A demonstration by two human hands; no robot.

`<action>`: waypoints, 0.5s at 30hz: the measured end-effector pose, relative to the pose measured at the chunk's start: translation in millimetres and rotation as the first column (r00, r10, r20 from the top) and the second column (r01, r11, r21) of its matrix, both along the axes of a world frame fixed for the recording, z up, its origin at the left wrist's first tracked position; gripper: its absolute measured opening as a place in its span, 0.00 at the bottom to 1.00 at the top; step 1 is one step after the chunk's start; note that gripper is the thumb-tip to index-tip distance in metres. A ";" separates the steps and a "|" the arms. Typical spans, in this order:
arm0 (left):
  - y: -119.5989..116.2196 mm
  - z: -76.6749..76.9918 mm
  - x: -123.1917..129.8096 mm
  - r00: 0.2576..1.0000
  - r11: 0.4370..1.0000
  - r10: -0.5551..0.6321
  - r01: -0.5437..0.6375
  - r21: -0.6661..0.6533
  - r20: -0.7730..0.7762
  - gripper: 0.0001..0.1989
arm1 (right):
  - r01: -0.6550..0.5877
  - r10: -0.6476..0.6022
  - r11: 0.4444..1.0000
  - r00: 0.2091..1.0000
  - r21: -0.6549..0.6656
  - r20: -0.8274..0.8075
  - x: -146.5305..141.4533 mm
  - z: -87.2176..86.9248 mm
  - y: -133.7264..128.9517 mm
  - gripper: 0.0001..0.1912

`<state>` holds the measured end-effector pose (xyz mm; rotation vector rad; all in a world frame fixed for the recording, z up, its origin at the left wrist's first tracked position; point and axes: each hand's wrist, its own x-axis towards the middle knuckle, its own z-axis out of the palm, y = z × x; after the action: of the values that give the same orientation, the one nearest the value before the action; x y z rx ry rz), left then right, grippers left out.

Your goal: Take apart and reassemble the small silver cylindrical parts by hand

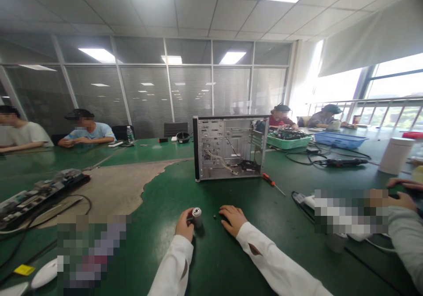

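My left hand [185, 225] has its fingers curled against the left side of a small grey can-like cylinder [197, 219], which stands upright on the green table with dark marks on its top. To its right, my right hand [233, 220] rests palm down with fingers stretched out, holding nothing. A tiny dark piece [214, 216], too small to name, lies just left of the right fingertips. Beyond both hands stands an open computer case [228, 148] with loose cables inside. An orange-handled screwdriver [271, 181] lies by the case's right corner.
Power strips and cables [42, 194] lie at the left. A co-worker's sleeve [405, 234] reaches in at the right near a blurred white object. Green basket [289, 141], blue basket [340, 139] and white bottle [395, 155] stand farther back. Several people sit around the table.
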<state>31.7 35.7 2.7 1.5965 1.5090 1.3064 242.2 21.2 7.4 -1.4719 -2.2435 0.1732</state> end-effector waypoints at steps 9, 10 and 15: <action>-9.9 13.9 -0.6 0.961 0.963 -0.249 0.259 0.076 -0.124 0.23 | -0.097 0.134 0.985 0.949 0.140 -0.287 -15.0 3.7 -15.8 0.33; -12.4 16.3 1.6 0.943 0.949 -0.290 0.305 0.079 -0.165 0.23 | -0.139 0.185 0.977 0.928 0.160 -0.323 -20.3 3.8 -20.0 0.33; -21.1 22.3 10.1 0.836 0.874 -0.472 0.486 -0.025 -0.279 0.19 | -0.230 0.268 0.962 0.893 0.146 -0.362 -41.6 6.1 -39.1 0.27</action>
<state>41.8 14.7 25.0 2.0887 1.1132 0.8642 200.6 -18.0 13.5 -0.9917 -2.0764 0.3866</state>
